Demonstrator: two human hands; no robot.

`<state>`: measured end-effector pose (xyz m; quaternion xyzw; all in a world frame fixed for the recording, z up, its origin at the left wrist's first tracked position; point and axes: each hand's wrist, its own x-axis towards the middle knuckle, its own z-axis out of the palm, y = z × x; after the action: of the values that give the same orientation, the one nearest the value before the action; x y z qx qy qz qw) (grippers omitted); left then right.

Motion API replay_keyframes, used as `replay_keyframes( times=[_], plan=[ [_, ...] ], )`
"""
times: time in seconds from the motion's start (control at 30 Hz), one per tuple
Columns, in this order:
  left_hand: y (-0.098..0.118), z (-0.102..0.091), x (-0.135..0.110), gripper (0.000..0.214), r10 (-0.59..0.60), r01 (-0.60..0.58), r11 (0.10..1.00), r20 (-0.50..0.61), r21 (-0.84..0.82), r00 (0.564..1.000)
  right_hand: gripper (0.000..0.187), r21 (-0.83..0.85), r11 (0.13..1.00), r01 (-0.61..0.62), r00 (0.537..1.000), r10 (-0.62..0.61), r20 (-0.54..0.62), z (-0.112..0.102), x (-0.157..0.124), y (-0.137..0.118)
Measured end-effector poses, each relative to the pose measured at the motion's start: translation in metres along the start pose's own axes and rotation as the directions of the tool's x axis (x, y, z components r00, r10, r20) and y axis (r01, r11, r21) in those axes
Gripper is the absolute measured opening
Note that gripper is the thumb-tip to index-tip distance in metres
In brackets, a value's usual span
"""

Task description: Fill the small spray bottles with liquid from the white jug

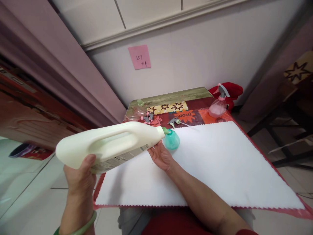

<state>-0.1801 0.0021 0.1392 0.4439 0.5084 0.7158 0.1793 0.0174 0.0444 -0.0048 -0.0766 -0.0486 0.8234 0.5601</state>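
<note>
A large pale detergent bottle with a built-in handle lies tilted in the air, its neck to the right. My left hand grips it near the base, thumb on the near side, other fingers hidden underneath. Beneath the neck, my right hand supports the bottle, its fingers partly hidden. The bottle's green spout meets the mouth of a small turquoise spray bottle standing upright on the white mat. Whether liquid flows cannot be made out. A grey-and-pale-green spray head with a thin tube lies just behind.
The white scalloped mat covers most of the table. Toward the back right stands a spray bottle with pink liquid. Clear bottles, grey-and-pink spray heads and a green cap are at the back left. A wall rises behind.
</note>
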Motion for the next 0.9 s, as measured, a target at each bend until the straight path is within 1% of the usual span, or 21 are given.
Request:
replay_keyframes(
  times=[0.17,0.4,0.6,0.8,0.9],
  plan=[
    [-0.0013,-0.0005,0.0,0.051,-0.009,0.009,1.0,-0.006,0.011,1.0,0.063,0.001,1.0,-0.007,1.0,0.007,-0.014,-0.0002,0.0002,0.0001],
    [0.0005,0.0009,-0.0003,0.054,-0.011,0.011,1.0,-0.017,0.008,1.0,0.06,0.003,1.0,0.007,1.0,-0.007,-0.007,-0.0005,0.0006,0.0009],
    [0.0005,0.001,-0.0001,0.049,0.0,0.0,1.0,-0.009,0.017,1.0,0.054,-0.021,1.0,-0.003,1.0,0.003,-0.025,0.0005,0.0,0.0002],
    [-0.0006,-0.0001,-0.0008,0.047,0.006,-0.006,1.0,0.008,0.013,1.0,0.062,-0.009,1.0,0.003,1.0,-0.003,-0.01,0.0008,-0.0006,0.0003],
    [-0.0013,-0.0002,0.0,0.048,0.012,-0.012,1.0,0.01,0.013,1.0,0.058,-0.023,1.0,0.002,1.0,-0.002,-0.018,0.0008,-0.0008,0.0001]
  ],
)
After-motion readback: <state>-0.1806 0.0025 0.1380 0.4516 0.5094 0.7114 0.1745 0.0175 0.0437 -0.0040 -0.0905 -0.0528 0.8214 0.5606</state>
